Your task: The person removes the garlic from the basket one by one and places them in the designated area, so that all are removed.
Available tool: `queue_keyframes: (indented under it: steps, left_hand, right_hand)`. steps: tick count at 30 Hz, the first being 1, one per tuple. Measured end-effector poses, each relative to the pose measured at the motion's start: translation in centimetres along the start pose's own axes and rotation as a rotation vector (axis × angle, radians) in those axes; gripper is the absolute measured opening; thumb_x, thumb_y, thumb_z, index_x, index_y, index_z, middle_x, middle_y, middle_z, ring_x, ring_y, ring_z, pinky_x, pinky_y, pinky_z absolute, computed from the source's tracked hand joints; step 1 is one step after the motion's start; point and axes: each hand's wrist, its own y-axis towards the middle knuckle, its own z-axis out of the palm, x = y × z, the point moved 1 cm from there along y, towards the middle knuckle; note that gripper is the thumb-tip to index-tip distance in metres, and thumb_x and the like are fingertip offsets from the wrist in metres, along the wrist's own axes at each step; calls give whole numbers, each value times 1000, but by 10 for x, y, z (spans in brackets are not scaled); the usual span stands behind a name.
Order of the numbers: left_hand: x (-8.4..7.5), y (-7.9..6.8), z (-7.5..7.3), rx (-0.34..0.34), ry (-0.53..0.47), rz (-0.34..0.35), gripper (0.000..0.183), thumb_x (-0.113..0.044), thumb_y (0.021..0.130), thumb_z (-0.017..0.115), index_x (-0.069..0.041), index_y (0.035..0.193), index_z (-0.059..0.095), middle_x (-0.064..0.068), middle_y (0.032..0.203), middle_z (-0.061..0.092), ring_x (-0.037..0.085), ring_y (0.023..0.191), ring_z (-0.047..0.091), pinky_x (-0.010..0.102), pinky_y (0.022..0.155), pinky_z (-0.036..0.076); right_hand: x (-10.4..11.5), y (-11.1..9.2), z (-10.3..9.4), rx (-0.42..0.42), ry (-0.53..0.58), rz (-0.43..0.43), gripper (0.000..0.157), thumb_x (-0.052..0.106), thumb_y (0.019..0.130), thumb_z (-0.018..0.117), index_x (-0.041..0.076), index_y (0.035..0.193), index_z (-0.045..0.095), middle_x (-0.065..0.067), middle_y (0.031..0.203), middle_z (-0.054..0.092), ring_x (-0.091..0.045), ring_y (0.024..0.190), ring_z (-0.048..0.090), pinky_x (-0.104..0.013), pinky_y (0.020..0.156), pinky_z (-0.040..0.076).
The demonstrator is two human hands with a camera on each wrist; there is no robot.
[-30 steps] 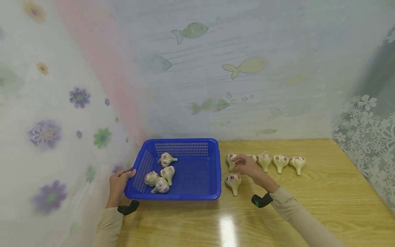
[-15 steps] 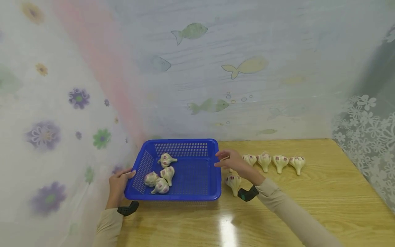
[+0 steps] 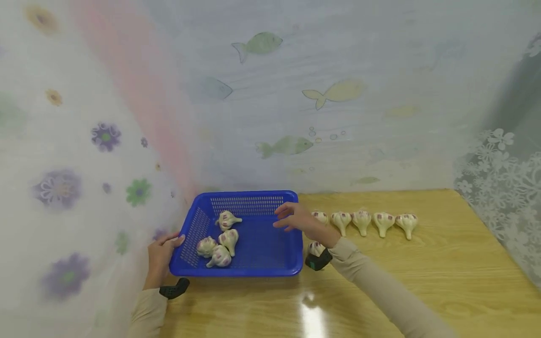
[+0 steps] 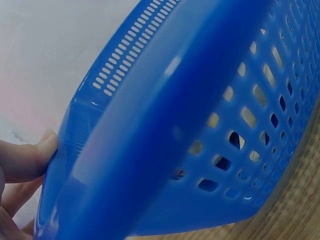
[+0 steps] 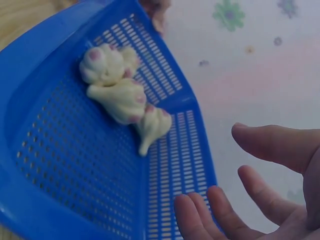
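A blue plastic basket (image 3: 236, 272) stands at the left of the table with several garlic bulbs (image 3: 228, 241) in its left half. My left hand (image 3: 159, 258) grips its left rim; in the left wrist view the thumb (image 4: 47, 146) lies on the rim and the fingers are partly hidden behind it. Over the basket's right side hovers my right hand (image 3: 301, 223), fingers spread and nothing in them. The right wrist view shows those fingertips (image 5: 216, 196) apart from the bulbs (image 5: 117, 97).
Right of the basket, several more garlic bulbs (image 3: 383, 223) form a row near the back of the wooden table (image 3: 422, 272). Another bulb (image 3: 315, 248) lies nearer, partly hidden by the right wrist camera (image 3: 319, 260). Patterned walls (image 3: 105, 211) border the table.
My right hand has moved left from above the bulbs at the row's left end, across the basket's right rim, to above its inside. The left hand stays on the rim.
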Motion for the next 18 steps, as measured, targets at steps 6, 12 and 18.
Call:
queue_keyframes:
  steps: [6,12,18]
  left_hand:
    - [-2,0,-1,6,17,8,50,-25,86,70,-2,128,58,15,124,56,6,76,60,17,65,49]
    - [-3,0,-2,-6,22,21,48,-24,85,71,-3,127,60,12,111,62,9,73,63,23,64,52]
    - [-4,-2,0,21,54,26,50,-27,88,68,-4,130,57,20,133,50,11,87,60,19,68,49]
  right_hand:
    - [-5,14,17,40,22,40,39,8,81,72,0,116,57,-16,114,58,-27,96,61,-43,79,52]
    - [-15,34,36,80,40,74,41,7,80,72,-1,117,57,-13,99,67,-38,102,60,-49,82,50]
    - [-12,45,53,126,13,93,45,7,79,73,-2,119,55,-11,96,66,-38,101,60,-47,82,50]
